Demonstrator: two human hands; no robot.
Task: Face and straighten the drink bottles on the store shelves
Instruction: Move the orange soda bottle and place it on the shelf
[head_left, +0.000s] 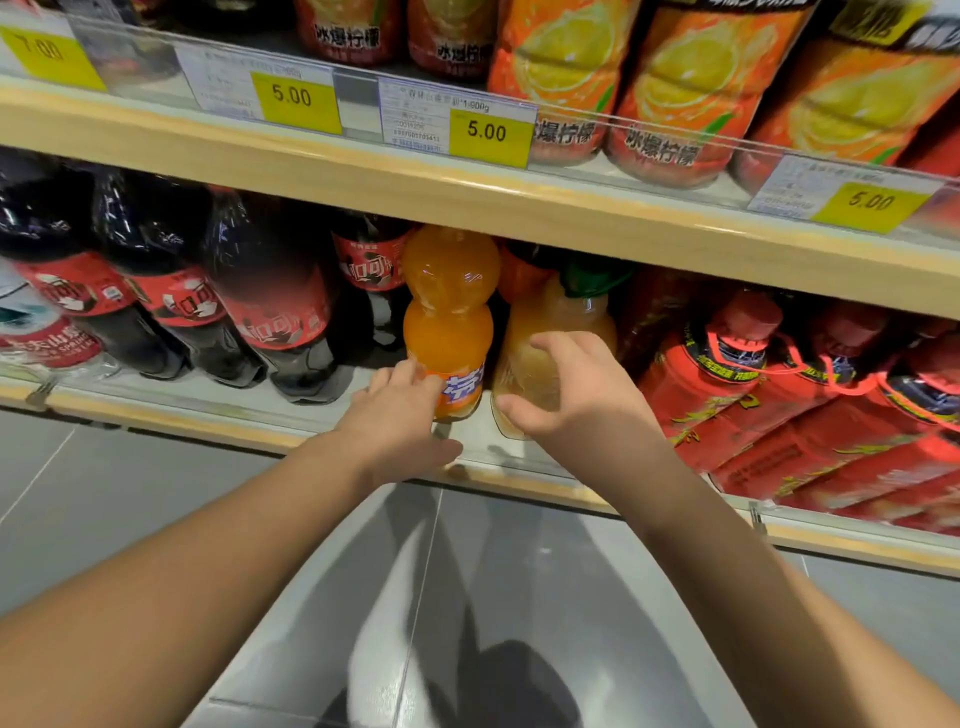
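Tags: we read 5.00 on price tags (486, 132).
Left hand (400, 421): fingers clamped on orange soda bottle (448, 317).
Right hand (566, 384): fingers wrapped around pale juice bottle (540, 338), its label hidden.

Two bare forearms, no sleeves, no watch, no rings or bracelets showing. Left hand (400, 415) and right hand (566, 387) ungloved, short plain nails. Below, light grey or white trousers and a dark shoe, blurred.

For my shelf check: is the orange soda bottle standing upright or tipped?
Upright: the orange soda bottle stands straight on the shelf, left hand at its base.
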